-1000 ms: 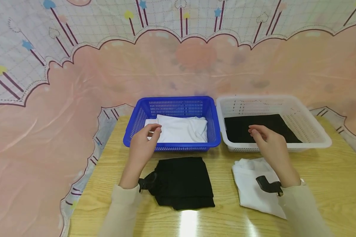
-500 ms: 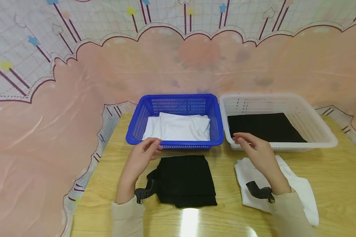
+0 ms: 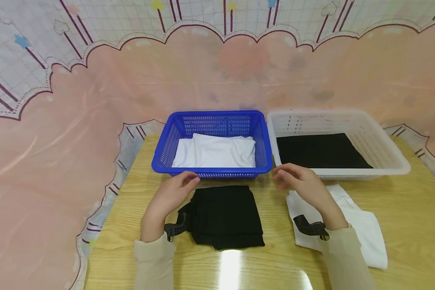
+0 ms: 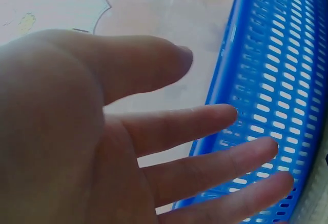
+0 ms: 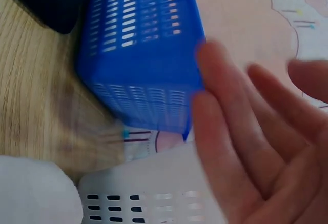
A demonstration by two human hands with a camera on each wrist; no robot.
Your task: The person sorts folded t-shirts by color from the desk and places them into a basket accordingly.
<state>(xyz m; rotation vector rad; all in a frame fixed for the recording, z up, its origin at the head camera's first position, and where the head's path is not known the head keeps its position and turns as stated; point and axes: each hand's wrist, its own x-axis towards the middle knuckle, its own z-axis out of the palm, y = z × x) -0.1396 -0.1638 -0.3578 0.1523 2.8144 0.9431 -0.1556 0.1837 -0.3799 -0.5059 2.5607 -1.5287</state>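
My left hand (image 3: 174, 191) hovers by the near rim of the blue basket (image 3: 210, 170), its fingers loosely bent and holding nothing. The left wrist view shows those fingers spread apart before the basket's slotted wall. Near the front left corner of the white basket (image 3: 348, 172), my right hand (image 3: 304, 185) hangs with relaxed fingers and nothing in them. White folded cloth (image 3: 222, 152) lies in the blue basket, and black cloth (image 3: 319, 151) lies flat in the white one. On the table between my wrists is a folded black cloth (image 3: 226, 217). A folded white cloth (image 3: 366, 229) lies partly hidden under my right forearm.
Both baskets stand side by side at the back of the wooden table (image 3: 112, 249). Behind them hangs a pink patterned curtain (image 3: 188, 88), which also runs down the table's left side. Black wrist straps with camera mounts (image 3: 308, 227) sit at my sleeves.
Both hands have drawn back from above the baskets toward me, down to their near rims. The right hand has also shifted left, uncovering more of the white cloth on the table.
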